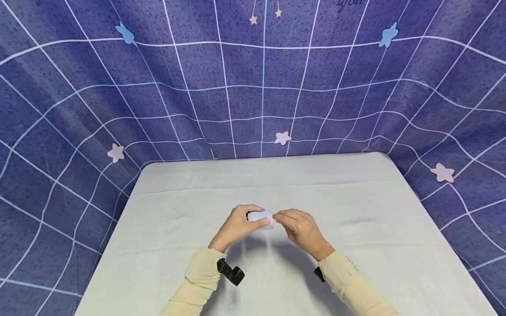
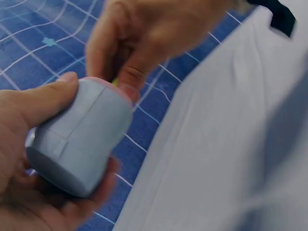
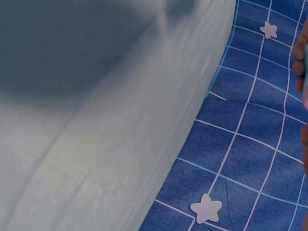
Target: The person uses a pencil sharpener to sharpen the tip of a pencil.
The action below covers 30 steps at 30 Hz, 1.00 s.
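Near the middle of the head view, my left hand (image 1: 237, 224) grips a light blue, waisted cylinder (image 1: 258, 215) with a pink end, held tilted over the table. The left wrist view shows the cylinder (image 2: 82, 130) from close up, thumb along one side and fingers around the other. At the pink end, my right hand (image 1: 301, 226) pinches a small yellow-green piece (image 2: 115, 82), mostly hidden by its fingers. What that piece is, I cannot tell. Only slivers of fingers (image 3: 305, 144) show at the right edge of the right wrist view.
A table with a pale grey cloth (image 1: 178, 210) lies beneath both hands. Behind it and at the sides hangs a blue curtain (image 1: 245, 101) with a grid and star pattern. Black camera straps (image 1: 231, 272) sit on the wrists.
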Tool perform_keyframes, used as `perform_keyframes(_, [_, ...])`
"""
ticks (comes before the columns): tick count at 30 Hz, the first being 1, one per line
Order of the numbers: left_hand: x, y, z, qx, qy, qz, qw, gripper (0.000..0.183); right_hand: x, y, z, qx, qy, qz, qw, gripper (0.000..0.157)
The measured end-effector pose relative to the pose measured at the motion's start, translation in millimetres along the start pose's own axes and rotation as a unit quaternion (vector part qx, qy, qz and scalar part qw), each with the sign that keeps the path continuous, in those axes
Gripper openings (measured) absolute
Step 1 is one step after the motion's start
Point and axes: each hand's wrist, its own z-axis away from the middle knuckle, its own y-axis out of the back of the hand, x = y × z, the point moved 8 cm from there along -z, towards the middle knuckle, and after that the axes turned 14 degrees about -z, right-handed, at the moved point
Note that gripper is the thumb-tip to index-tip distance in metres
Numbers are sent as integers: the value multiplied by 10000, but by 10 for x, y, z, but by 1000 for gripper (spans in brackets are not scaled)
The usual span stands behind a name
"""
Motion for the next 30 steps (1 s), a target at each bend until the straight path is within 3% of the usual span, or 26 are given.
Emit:
perform_keyframes(3, [93, 25, 25, 437, -369, -323, 9978, 40, 81, -13, -9, -231, -573, -453, 9971, 8])
perform_keyframes(6, [193, 10, 60, 695, -791, -646, 9923, 44, 168, -43, -1, -613, -1210, -1000, 9857, 13])
perform_keyframes(9, [233, -40, 87, 769, -1089, -853, 9874, 43, 269, -79, 38, -1012, -1986, -1767, 9587, 11])
perform_keyframes(15, [239, -134, 140, 850, -1541, -984, 9795, 42, 423, -152, 135, -1608, -3254, -2800, 8887, 14])
perform_keyframes(18, [247, -163, 146, 902, -1680, -1045, 9761, 42, 458, -164, 157, -1670, -3559, -2998, 8692, 15])
perform_keyframes(21, [240, -171, 145, 985, -1677, -1148, 9742, 42, 462, -180, 162, -1636, -3605, -2835, 8734, 14])
perform_keyframes(27, [201, -148, 124, 1131, -1429, -1412, 9731, 41, 374, -161, 106, -1216, -2960, -1594, 9339, 13])
perform_keyframes(30, [175, -104, 102, 1224, -1251, -1378, 9749, 41, 317, -118, 78, -816, -2589, -1172, 9553, 15])
